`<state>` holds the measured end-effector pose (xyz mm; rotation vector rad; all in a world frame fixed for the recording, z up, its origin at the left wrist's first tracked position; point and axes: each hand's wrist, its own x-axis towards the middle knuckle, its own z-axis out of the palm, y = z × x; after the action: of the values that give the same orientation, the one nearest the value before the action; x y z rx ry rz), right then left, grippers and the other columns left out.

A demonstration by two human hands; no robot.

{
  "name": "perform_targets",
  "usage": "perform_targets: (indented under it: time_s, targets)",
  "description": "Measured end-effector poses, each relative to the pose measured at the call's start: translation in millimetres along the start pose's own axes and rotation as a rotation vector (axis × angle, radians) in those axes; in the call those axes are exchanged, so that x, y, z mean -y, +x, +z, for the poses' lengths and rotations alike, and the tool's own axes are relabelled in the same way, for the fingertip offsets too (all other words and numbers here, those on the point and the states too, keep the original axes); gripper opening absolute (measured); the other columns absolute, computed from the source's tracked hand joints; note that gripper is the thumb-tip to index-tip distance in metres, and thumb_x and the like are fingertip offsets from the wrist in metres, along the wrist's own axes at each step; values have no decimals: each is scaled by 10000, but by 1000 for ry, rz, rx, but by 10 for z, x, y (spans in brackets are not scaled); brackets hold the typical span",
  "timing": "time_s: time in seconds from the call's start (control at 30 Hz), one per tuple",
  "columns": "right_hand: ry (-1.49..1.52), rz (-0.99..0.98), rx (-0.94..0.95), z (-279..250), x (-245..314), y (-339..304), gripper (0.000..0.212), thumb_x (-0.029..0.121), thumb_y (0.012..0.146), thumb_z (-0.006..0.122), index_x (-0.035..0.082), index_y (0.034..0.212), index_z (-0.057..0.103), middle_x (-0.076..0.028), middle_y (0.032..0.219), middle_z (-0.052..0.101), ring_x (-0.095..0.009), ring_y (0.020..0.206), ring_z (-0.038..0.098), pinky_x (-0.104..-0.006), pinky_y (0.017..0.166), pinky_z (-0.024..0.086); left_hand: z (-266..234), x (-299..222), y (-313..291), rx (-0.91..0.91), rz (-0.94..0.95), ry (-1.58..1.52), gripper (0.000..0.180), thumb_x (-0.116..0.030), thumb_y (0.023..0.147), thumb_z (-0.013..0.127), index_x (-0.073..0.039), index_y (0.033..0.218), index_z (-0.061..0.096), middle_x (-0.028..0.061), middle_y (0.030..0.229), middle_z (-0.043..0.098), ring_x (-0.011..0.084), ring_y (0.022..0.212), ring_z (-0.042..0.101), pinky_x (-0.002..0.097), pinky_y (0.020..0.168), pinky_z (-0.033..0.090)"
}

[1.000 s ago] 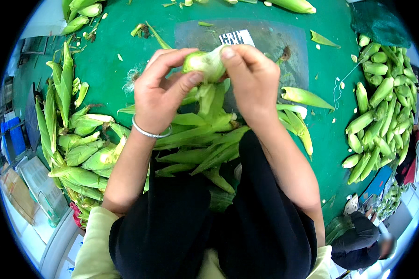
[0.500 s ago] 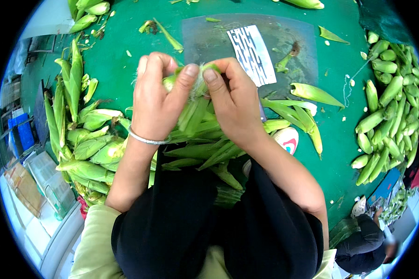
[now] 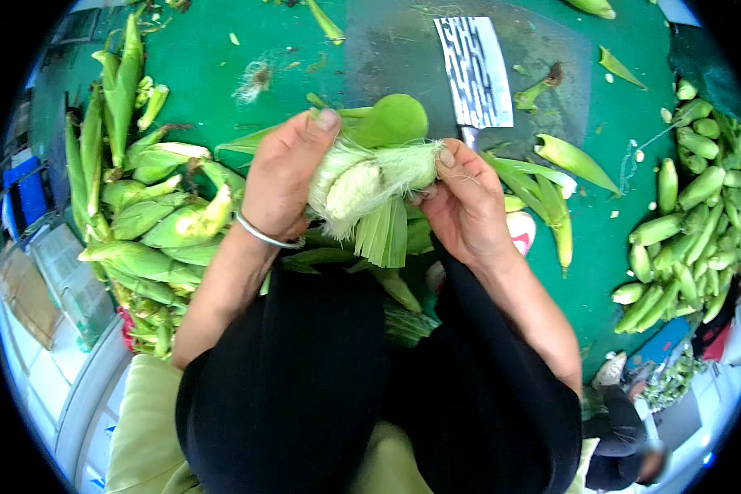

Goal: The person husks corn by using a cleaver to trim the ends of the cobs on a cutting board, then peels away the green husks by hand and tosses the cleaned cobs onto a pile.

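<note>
— Over my lap, above the near edge of the green tabletop point(image 3: 222, 74): what is entered first?

— One ear of corn point(image 3: 362, 185), half-husked, lying crosswise between my two hands. My left hand point(image 3: 284, 177) is clamped around its stalk end, thumb stretched along the top, so the ear cannot turn. My right hand point(image 3: 465, 202) pinches the tip end, silk and loose husk caught under the fingers. Pale kernels show in the gap where the leaves are open; cut husk strips hang down toward my dark apron point(image 3: 346, 387). Both hands closed on the ear, apart from each other by its length.

— Other single items?

— One cleaver point(image 3: 473, 70), flat on the tabletop toward the far edge, blade away from me, handle end toward my right hand, probably laid there for easy reach. One metal bangle point(image 3: 263, 237) on my left wrist.

— And the heaps?

— Two. Unhusked ears point(image 3: 140, 222) along the left edge, long green leaves on; too overlapped to count, I judge well over a dozen. Trimmed ears point(image 3: 692, 222) along the right edge, shorter and stubby, roughly two dozen or more, exact number not readable. Kept on opposite sides, seemingly so raw and trimmed stay separate.

— Loose matter?

— Several husk leaves point(image 3: 568, 156) just right of my hands, plus scattered scraps and a tuft of silk point(image 3: 255, 80) near the far edge.
</note>
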<state>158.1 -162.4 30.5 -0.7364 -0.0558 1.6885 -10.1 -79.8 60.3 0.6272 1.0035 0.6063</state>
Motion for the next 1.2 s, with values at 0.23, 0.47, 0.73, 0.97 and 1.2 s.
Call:
perform_targets:
  time_s: [0.23, 0.47, 0.73, 0.97, 1.2]
  targets:
    - [-709, -30, -154, 143, 332, -229, 180, 152, 911, 457, 11, 1020, 481, -74, 938, 575, -148, 813, 556, -260, 716, 449, 131, 33, -44, -14, 175, 419, 161, -174, 882, 546, -17, 847, 538, 20, 716, 577, 66, 640, 523, 217, 568, 430]
    - [-1450, -338, 7, 617, 78, 93, 284, 223, 835, 586, -5, 866, 419, -204, 673, 521, -383, 608, 535, -414, 545, 417, 69, -81, -215, -197, 541, 876, 183, -186, 877, 548, -12, 895, 493, 73, 662, 495, 147, 591, 470, 249, 592, 409]
    - [-1403, -284, 172, 563, 76, 222, 431, 316, 710, 727, 38, 728, 399, -129, 562, 452, -291, 517, 472, -373, 479, 370, 29, -87, -25, -228, 105, 543, 430, -353, 925, 451, 15, 708, 504, -20, 593, 408, 55, 593, 360, 236, 515, 331]
    - [-518, 98, -39, 56, 400, 218, 358, 34, 746, 635, 119, 605, 318, 24, 536, 374, -45, 388, 353, -220, 303, 319, 170, 173, 456, 70, -47, 492, 480, -400, 911, 468, -56, 577, 494, -20, 530, 463, 61, 484, 405, 245, 431, 334]
    - [112, -227, -118, -606, 518, -107, 157, 68, 741, 471, 103, 680, 330, -71, 610, 473, -142, 260, 317, -229, 207, 256, 727, 232, 504, -8, -593, -248, 351, -344, 909, 481, -2, 847, 526, 64, 746, 576, 132, 613, 602, 281, 593, 534]
